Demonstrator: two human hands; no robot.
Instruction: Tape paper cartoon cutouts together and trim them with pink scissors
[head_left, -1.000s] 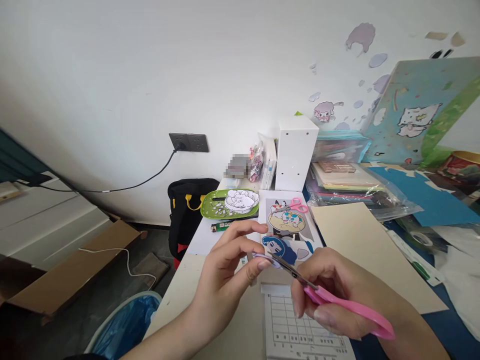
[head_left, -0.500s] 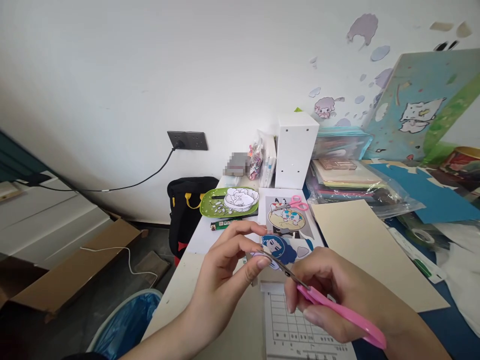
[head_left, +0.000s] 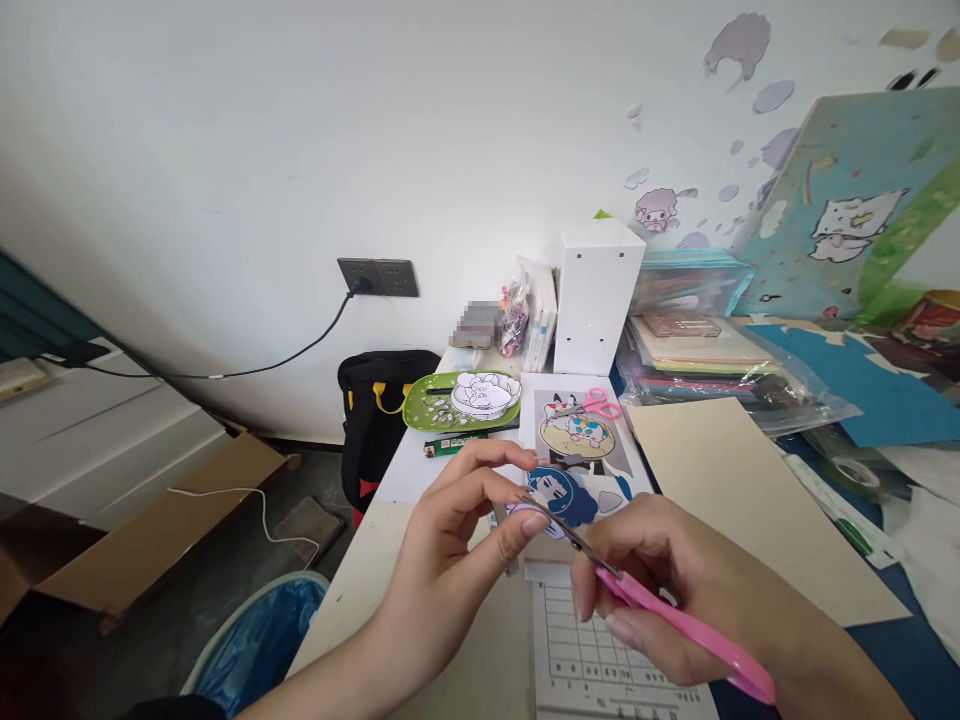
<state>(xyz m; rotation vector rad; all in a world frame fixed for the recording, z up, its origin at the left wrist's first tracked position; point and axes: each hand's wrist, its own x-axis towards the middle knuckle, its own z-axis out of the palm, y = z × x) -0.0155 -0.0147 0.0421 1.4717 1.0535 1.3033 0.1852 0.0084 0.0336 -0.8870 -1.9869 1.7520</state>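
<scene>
My left hand [head_left: 457, 560] pinches a small pale purple paper cut-out [head_left: 525, 516] between thumb and fingers above the desk. My right hand [head_left: 675, 590] grips pink-handled scissors [head_left: 675, 625], whose metal blades reach left into the cut-out's edge. Just beyond the hands lies a printed sheet of cartoon characters [head_left: 577, 450], with a second pair of pink scissors [head_left: 596, 403] on its far end. A ruled white sheet [head_left: 592, 660] lies under my right hand.
A green tray [head_left: 442, 405] with a line-art cut-out sits at the desk's far left. A white box [head_left: 596, 295], stacked papers in plastic [head_left: 697, 365] and a beige card sheet [head_left: 735, 490] lie behind and right. A blue-lined bin [head_left: 255, 650], black bag [head_left: 375, 400] and cardboard [head_left: 150, 545] are on the floor.
The scissor blades have slid slightly left and further into the cut-out. Both hands stay almost in place, and the camera has shifted a little.
</scene>
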